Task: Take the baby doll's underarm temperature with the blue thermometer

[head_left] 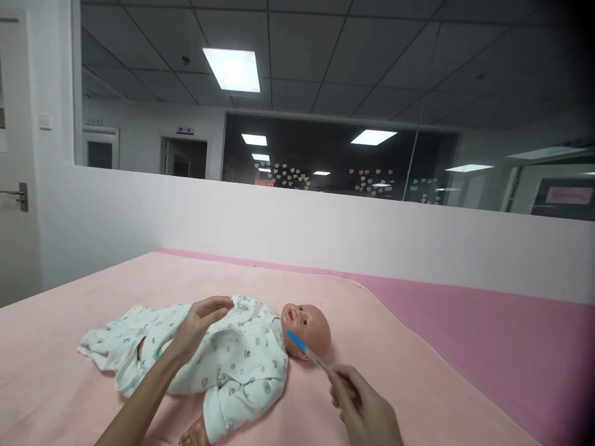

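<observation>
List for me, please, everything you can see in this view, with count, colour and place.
doll: one, bare tan head, lying on its back mid-blanket, head to the right
baby suit: one, white with small coloured prints, on the doll
blanket: one, light pink, spread over the near surface
mat: one, deeper pink, beyond and right of the blanket
stick: one, clear with a blue tip, tip near the doll's neck
partition wall: one, white, behind the bed
door: one, white with metal handle, far left
ceiling lights: several, white, overhead
left hand: one, open, over the doll's chest
right hand: one, holding the stick
</observation>
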The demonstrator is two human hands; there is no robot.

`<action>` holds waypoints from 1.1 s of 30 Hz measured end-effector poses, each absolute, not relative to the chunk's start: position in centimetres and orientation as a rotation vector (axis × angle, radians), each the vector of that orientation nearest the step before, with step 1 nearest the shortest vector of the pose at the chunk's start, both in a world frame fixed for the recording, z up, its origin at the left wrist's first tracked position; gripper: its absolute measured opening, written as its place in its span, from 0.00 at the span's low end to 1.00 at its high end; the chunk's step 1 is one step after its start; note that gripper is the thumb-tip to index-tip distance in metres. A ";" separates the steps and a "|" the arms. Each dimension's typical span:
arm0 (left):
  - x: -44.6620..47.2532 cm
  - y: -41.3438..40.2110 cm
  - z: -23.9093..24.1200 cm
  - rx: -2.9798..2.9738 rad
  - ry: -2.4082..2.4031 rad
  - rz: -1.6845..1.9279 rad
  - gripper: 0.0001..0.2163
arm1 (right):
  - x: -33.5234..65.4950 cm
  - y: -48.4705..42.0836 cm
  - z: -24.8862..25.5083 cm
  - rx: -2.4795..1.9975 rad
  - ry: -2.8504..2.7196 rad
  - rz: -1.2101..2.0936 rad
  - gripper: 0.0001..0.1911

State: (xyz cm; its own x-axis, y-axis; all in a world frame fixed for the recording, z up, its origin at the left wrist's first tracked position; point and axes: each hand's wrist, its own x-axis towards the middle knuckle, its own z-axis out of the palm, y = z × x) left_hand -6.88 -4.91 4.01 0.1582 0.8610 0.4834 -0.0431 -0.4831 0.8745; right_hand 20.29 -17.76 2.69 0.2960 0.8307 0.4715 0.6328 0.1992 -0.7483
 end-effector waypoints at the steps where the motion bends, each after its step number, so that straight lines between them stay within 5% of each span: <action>1: -5.9 -5.0 4.7 1.555 0.703 1.408 0.10 | 19.0 -17.1 4.1 -1.430 -1.440 0.314 0.16; 6: -2.5 -4.2 5.4 1.431 0.418 1.270 0.06 | 14.6 -12.4 7.0 -1.212 -1.695 0.402 0.15; 12: -2.6 -0.7 1.7 1.110 0.446 1.315 0.10 | 15.5 -12.2 11.8 -0.964 -1.826 -0.263 0.15; 18: -2.8 0.4 0.1 0.941 0.418 1.373 0.10 | 20.2 -10.4 18.9 -0.862 -1.586 0.216 0.19; 33: -2.2 -0.2 0.3 1.047 0.589 1.380 0.09 | 15.6 -9.3 15.3 -0.815 -1.750 0.258 0.19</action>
State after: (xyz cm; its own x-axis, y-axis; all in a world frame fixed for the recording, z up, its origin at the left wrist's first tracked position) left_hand -2.22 -0.16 0.35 0.1556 0.9604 0.2311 -0.4978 -0.1259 0.8581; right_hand 15.62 -9.25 15.28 -0.1285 0.6375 0.7596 0.3913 0.7364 -0.5519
